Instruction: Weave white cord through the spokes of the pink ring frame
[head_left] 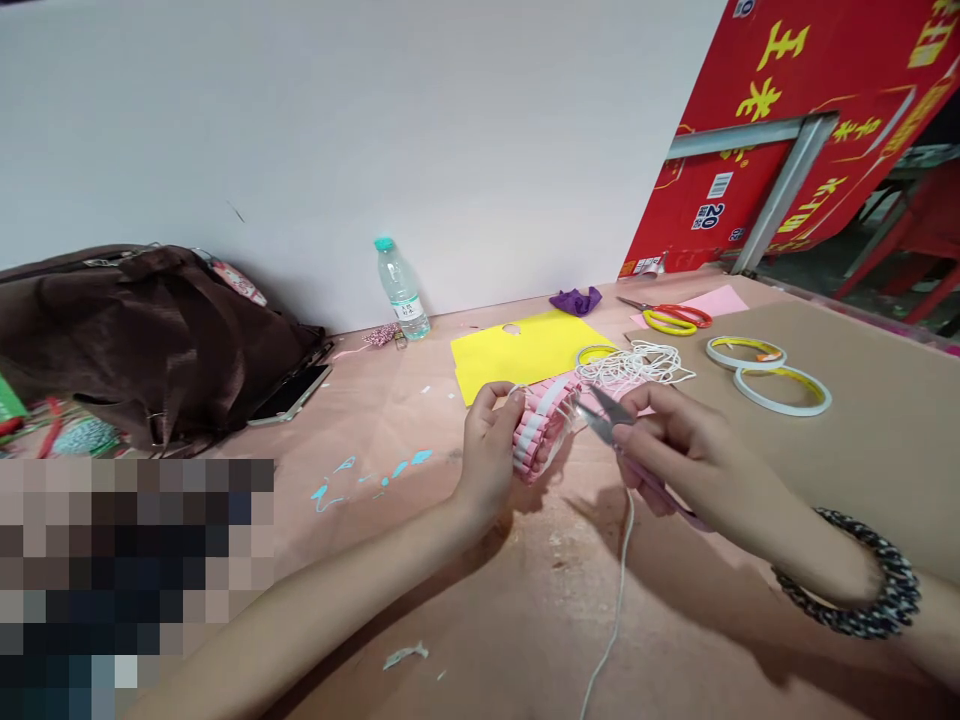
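My left hand point(491, 440) is closed around a pleated pink paper ring point(536, 425) with white tape strips along its folds, held up off the table. In my right hand point(667, 450) is a pair of scissors point(607, 418), blades pointing left at the ring's near edge. Whether the blades touch the ring or a thread on it, I cannot tell. A white string point(619, 590) hangs below my right hand and runs toward the table's front edge. Behind the ring lies a tangle of white cord point(649, 362).
Yellow paper point(487, 355), purple crumpled paper point(576, 300), red-and-yellow-handled scissors point(671, 318) and tape rolls point(784, 390) lie farther back. A water bottle point(405, 295) leans at the wall. At left are a dark bag point(142, 340) and a phone point(291, 395).
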